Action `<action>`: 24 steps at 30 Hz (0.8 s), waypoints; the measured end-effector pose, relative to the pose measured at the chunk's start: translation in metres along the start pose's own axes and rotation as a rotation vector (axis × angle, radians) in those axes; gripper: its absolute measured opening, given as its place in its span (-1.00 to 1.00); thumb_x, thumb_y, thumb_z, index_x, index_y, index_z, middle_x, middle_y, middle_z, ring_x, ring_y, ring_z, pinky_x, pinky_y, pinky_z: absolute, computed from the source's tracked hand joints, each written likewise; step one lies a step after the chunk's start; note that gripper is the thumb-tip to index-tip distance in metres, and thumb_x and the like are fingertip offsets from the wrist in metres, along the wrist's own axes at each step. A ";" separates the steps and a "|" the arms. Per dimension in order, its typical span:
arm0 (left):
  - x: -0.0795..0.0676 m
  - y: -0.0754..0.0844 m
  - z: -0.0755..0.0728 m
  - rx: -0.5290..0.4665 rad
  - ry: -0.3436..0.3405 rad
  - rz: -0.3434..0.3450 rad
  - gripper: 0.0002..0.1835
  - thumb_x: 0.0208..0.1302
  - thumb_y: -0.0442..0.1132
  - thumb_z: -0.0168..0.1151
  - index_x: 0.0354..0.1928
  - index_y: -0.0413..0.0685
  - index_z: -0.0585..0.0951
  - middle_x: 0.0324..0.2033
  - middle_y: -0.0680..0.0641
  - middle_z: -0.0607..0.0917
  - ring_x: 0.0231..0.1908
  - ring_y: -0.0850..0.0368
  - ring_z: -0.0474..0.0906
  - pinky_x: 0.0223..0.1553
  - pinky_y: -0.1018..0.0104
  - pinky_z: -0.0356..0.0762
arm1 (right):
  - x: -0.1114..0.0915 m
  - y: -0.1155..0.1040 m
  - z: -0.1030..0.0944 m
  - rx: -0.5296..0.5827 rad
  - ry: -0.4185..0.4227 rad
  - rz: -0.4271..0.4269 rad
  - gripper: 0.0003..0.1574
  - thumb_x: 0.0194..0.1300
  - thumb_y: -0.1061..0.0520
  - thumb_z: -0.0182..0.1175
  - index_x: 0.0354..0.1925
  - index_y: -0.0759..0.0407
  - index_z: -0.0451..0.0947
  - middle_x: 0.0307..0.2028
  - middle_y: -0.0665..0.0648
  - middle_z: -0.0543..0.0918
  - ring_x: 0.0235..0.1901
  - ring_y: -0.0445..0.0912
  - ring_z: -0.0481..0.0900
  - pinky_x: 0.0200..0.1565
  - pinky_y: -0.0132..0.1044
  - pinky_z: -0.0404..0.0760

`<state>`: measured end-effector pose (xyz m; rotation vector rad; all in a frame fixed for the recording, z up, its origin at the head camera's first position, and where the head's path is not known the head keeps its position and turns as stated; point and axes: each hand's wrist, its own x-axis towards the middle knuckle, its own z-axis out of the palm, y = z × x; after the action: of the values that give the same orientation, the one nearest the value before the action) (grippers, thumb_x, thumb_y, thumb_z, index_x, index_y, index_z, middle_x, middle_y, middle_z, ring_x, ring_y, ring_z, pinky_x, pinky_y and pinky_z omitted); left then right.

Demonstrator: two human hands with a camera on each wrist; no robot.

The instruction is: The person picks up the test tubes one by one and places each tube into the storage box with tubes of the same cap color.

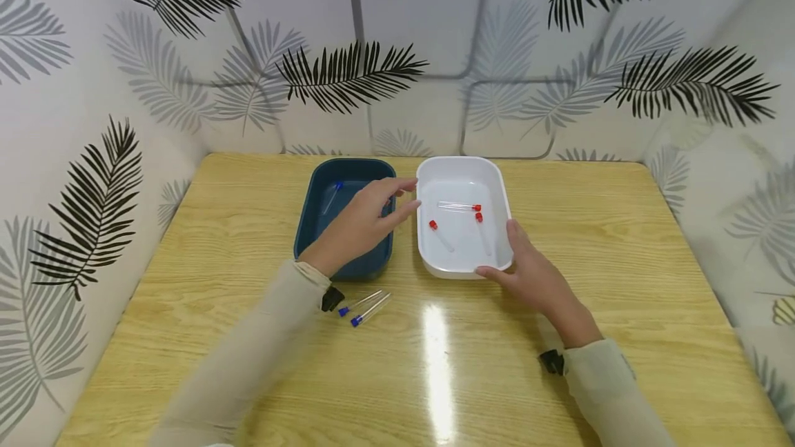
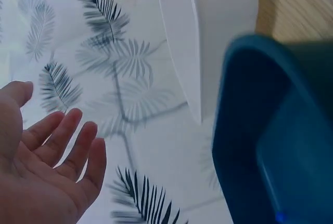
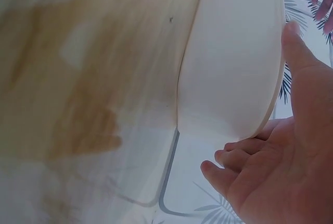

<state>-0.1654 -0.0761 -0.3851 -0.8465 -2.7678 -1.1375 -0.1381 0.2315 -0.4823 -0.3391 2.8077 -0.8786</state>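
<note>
My left hand [image 1: 366, 216] hovers over the right part of a dark blue tray [image 1: 301, 233], fingers spread loosely, fingertips near the left rim of a white tray [image 1: 459, 265]. In the left wrist view that hand [image 2: 52, 166] holds nothing. My right hand [image 1: 537, 274] grips the near right corner of the white tray, thumb on the near side and fingers along the right side. Inside the white tray lie three red-capped test tubes: one tube [image 1: 458, 206] crosswise, another tube [image 1: 483, 234] at right, a third tube [image 1: 442, 236] at left.
A blue-capped test tube [image 1: 332, 197] leans inside the dark blue tray. Two more blue-capped tubes, a left one [image 1: 361, 302] and a right one [image 1: 371, 309], lie on the wooden table [image 1: 497, 378] before that tray. A leaf-patterned wall [image 1: 435, 116] stands directly behind.
</note>
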 end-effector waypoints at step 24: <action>-0.109 -0.095 -0.030 0.360 0.024 -0.278 0.17 0.01 0.47 0.06 0.45 0.13 -0.34 0.44 -0.03 -0.25 0.39 -0.12 -0.29 0.19 -0.33 -0.12 | 0.003 -0.009 -0.006 -0.069 -0.064 0.013 0.50 -0.04 -0.59 0.07 0.44 0.19 -0.45 0.44 0.23 -0.34 0.39 0.17 -0.21 0.23 0.19 0.09</action>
<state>-0.1249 -0.2032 -0.4491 -0.4182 -2.9999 -0.6271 -0.1408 0.2269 -0.4730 -0.3524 2.7823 -0.7561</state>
